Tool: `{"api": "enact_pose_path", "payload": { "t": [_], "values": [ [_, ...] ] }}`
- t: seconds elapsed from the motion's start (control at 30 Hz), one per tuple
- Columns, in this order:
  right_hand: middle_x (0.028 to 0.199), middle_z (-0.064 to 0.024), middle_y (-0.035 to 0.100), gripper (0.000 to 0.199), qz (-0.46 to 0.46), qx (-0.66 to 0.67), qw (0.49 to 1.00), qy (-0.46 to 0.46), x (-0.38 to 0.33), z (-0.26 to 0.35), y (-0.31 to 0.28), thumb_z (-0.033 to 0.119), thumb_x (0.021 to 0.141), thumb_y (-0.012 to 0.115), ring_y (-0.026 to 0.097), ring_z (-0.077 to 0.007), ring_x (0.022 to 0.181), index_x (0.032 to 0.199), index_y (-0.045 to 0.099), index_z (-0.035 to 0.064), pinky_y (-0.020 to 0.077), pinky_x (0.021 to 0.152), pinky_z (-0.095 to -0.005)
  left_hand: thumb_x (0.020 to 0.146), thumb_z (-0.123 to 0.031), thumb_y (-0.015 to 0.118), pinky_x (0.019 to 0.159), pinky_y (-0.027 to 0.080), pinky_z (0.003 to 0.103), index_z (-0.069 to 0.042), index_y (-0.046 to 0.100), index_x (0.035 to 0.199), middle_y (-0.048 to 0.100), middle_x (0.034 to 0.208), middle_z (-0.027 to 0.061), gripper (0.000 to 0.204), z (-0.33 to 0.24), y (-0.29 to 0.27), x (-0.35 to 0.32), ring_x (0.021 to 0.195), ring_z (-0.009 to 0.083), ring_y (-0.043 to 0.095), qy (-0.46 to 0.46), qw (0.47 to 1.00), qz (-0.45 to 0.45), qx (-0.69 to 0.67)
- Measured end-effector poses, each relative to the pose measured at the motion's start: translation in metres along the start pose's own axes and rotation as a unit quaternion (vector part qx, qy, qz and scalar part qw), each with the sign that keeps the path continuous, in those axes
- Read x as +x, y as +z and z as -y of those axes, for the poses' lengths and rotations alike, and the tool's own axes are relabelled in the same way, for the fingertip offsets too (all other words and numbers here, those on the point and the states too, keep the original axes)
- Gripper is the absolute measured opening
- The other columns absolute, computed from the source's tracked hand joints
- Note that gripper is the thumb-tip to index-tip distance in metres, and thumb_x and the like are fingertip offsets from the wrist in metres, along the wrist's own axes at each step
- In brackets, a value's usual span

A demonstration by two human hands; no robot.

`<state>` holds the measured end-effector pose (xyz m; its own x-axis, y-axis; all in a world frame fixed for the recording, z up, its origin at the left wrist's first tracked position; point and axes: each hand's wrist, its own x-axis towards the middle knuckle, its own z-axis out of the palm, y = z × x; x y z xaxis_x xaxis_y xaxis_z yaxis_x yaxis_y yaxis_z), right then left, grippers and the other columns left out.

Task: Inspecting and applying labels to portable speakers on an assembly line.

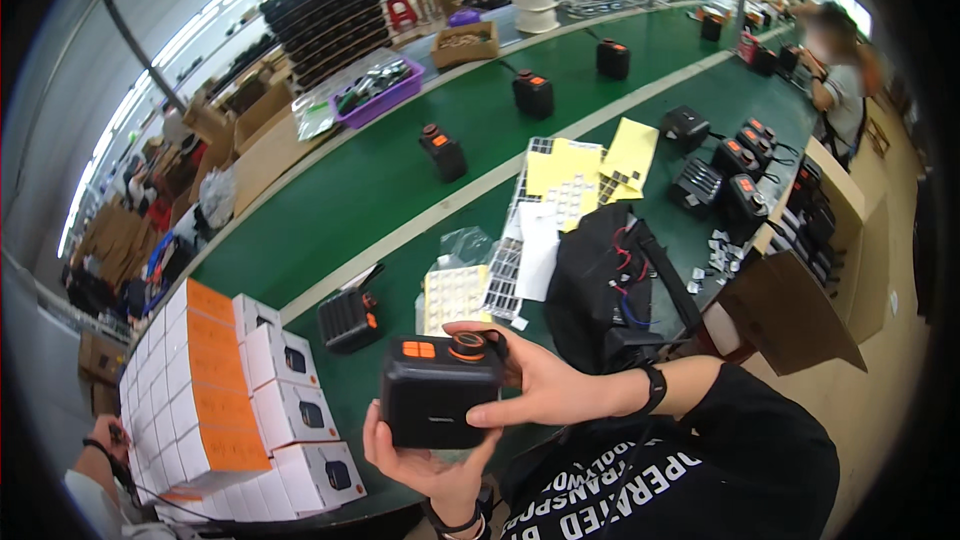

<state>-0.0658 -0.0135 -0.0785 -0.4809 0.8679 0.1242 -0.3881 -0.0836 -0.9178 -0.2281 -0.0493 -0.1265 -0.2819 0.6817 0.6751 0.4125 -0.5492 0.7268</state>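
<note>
Between my hands is a boxy black device (435,400) with orange buttons and an orange-ringed round knob on its top. My left hand (430,470) cups it from below, fingers up its left side. My right hand (560,380) grips its right side, with the thumb on the front face and fingers near the knob. Just beyond it, a similar black device (348,320) rests on the green table. Sheets of small stickers (455,298), yellow sheets (562,175) and a white paper (537,250) lie farther off.
Stacked white boxes (300,410) with orange sides stand on the left, near another person's hand (107,437). A black bag (605,280) lies right of the sheets. More devices (745,155) and an open carton (800,305) are at right. Several devices sit along the green belt (350,195).
</note>
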Motion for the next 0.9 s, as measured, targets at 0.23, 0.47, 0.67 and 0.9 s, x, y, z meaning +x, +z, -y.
{"api": "enact_pose_path", "payload": {
  "t": [0.23, 0.47, 0.67, 0.9],
  "values": [
    [0.116, -0.0118, 0.054, 0.078, 0.023, -0.260, 0.951, -0.168, -0.025, 0.033, -0.016, 0.016, 0.065, 0.075, 0.055, -0.0200, 0.102, 0.132, 0.037, 0.0031, 0.0436, 0.089, -0.0320, 0.057, -0.043, 0.082, 0.088, 0.046, 0.042, -0.011, 0.032, 0.130, 0.035, 0.128, 0.0237, 0.094, -0.022, -0.005, 0.035, 0.108, 0.0343, 0.050, 0.019, 0.943, 0.181, -0.278],
    [0.110, -0.0101, 0.057, 0.076, 0.037, -0.165, 0.979, -0.116, -0.034, 0.032, -0.013, 0.018, 0.066, 0.076, 0.057, -0.0162, 0.098, 0.130, 0.038, 0.0037, 0.0462, 0.084, -0.0308, 0.059, -0.039, 0.081, 0.072, 0.048, 0.034, -0.001, 0.060, 0.102, 0.057, 0.095, 0.0212, 0.061, -0.039, -0.003, 0.049, 0.084, 0.0285, 0.060, 0.042, 0.951, 0.225, -0.208],
    [0.118, -0.0105, 0.053, 0.076, 0.025, -0.062, 0.998, -0.005, -0.032, 0.033, -0.015, 0.009, 0.067, 0.078, 0.054, -0.0154, 0.105, 0.131, 0.036, 0.0014, 0.0464, 0.088, -0.0294, 0.073, -0.048, 0.066, 0.068, 0.044, 0.028, 0.005, 0.058, 0.097, 0.057, 0.089, 0.0199, 0.058, -0.047, 0.007, 0.045, 0.078, 0.0234, 0.056, -0.035, 0.974, 0.136, -0.179],
    [0.095, -0.0066, 0.058, 0.062, -0.064, 0.027, 0.997, -0.040, -0.016, 0.012, -0.018, 0.027, 0.079, 0.070, 0.054, -0.0100, 0.089, 0.123, 0.039, -0.0040, 0.0416, 0.080, -0.0237, 0.088, -0.036, 0.041, 0.070, 0.048, 0.027, 0.004, 0.052, 0.100, 0.062, 0.089, 0.0154, 0.043, -0.023, 0.018, 0.052, 0.077, 0.0176, 0.061, -0.112, 0.974, 0.139, -0.141]
  ]
}}
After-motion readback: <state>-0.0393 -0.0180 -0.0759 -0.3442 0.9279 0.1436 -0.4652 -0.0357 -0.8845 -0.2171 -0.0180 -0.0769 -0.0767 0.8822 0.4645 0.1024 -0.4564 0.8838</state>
